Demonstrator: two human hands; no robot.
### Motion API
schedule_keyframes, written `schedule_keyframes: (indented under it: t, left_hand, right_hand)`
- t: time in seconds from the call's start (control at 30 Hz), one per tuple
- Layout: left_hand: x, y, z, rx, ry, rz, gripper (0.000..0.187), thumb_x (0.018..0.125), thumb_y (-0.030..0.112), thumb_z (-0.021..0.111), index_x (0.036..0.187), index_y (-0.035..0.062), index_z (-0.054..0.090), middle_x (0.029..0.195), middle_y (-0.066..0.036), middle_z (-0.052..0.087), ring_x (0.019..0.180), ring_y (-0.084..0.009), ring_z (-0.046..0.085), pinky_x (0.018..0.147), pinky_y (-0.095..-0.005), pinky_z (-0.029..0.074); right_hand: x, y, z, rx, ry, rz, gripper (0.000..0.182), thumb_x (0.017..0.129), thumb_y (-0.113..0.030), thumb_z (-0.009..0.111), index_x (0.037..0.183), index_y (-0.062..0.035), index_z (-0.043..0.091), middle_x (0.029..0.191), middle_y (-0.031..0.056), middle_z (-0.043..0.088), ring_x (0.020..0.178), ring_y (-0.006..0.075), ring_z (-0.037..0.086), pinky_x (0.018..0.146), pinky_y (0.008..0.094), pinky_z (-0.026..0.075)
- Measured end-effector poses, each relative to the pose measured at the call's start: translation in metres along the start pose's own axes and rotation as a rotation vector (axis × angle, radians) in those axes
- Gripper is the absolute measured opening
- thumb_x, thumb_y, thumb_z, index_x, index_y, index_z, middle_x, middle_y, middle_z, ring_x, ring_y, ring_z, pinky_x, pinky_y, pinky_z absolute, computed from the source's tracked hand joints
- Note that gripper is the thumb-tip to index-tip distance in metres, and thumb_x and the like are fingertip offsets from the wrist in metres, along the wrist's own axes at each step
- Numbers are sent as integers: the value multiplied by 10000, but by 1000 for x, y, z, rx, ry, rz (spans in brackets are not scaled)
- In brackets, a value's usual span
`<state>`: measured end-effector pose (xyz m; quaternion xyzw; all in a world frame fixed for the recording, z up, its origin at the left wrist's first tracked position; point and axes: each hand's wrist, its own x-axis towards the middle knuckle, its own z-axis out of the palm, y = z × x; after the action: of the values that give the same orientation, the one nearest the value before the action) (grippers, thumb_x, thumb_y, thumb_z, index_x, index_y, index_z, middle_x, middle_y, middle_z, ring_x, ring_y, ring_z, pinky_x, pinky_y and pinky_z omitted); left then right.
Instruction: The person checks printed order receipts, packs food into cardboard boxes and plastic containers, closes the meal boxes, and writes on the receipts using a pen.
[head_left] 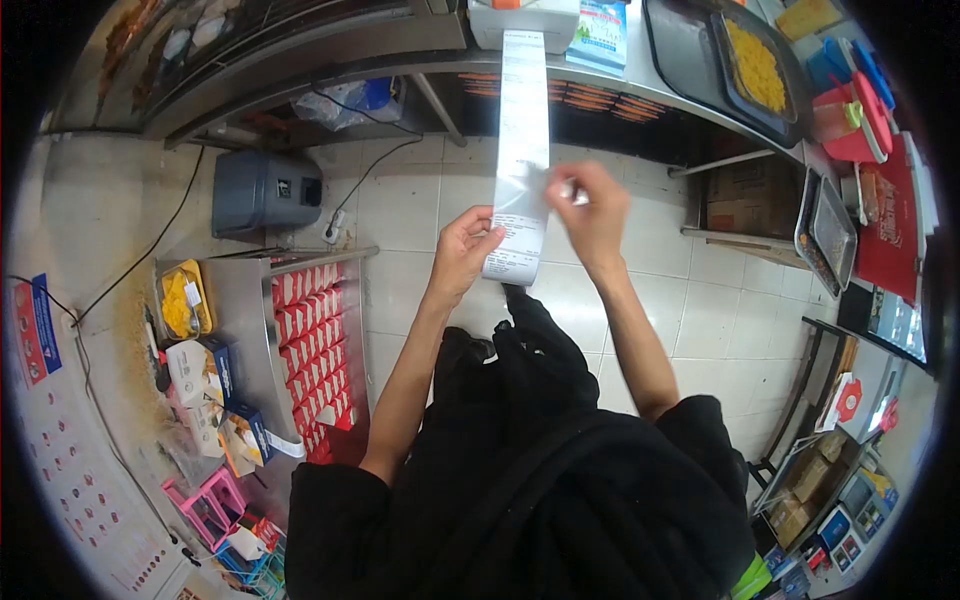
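Receipt strip (521,130) at upper centre, left hand (467,256) gripping its edge.
The strip hung from a white printer (490,28) at the top edge; the left hand pinched its lower left side between thumb and fingers. The right hand (592,208), blurred, was curled near the strip's right edge; its grip could not be determined. A blue-and-white packet (598,40) lay beside the printer, a grey bin (262,194) stood upper left.

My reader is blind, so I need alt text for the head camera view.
A person's left hand holds a long printed paper strip running from a white machine; the blurred right hand is beside it. Red and white cartons fill a metal rack at left.
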<state>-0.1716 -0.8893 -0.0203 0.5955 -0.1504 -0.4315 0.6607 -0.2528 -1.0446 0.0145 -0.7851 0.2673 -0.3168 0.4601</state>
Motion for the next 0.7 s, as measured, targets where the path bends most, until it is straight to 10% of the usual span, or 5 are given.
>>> schedule_keyframes:
  t: [0.17,0.33,0.7]
  left_hand:
    - [9,-18,-7,160,-32,-10,210,833,66,553,1026,-11,530,940,-74,606,801,-105,586,705,-224,470]
    - [0,1,14,-132,-41,-102,213,829,82,564,1021,-6,531,942,-68,608,817,-109,585,706,-231,470]
    - [-44,0,8,65,-70,14,192,830,45,563,1019,10,549,949,-52,603,875,-86,553,799,-240,427]
  right_hand:
    - [-59,-47,30,-136,81,-526,153,605,-129,704,722,-113,607,796,40,568,714,231,531,587,332,391]
    - [-84,-69,10,-89,-416,-322,166,647,-158,704,801,-130,652,831,26,516,830,222,479,690,320,317]
    - [-39,-39,-20,-289,-419,-276,136,673,-121,684,802,-84,660,780,55,612,724,218,546,624,330,370]
